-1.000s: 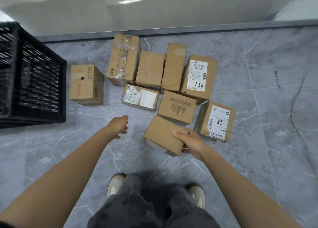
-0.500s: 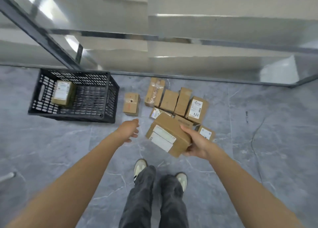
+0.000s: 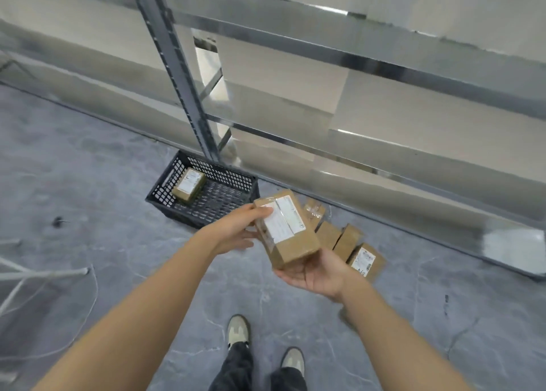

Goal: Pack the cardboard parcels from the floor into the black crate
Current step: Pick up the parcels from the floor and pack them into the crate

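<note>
Far left: a white cable (image 3: 88,296) lies on the grey floor (image 3: 118,257). At 11 o'clock from my hands stands the black crate (image 3: 161,189), on the floor at the foot of a metal shelving upright (image 3: 177,74). One packed parcel (image 3: 189,185) lies in the crate's left half, label up.

Centre: my left hand (image 3: 236,231) grips the left end of the held parcel (image 3: 286,231), with the thumb on its top face; the fingers reach under, their tips hidden. The held parcel is in the air, tilted, white label up, clear of the crate and at the crate's 4 o'clock.

My right hand (image 3: 313,272), palm up, cups the same parcel from below at its 5 o'clock end.

Right: the floor parcels (image 3: 345,243) lie in a row at 3 o'clock from the held parcel, partly hidden by it. My shoes (image 3: 238,330) are at 6 o'clock.
</note>
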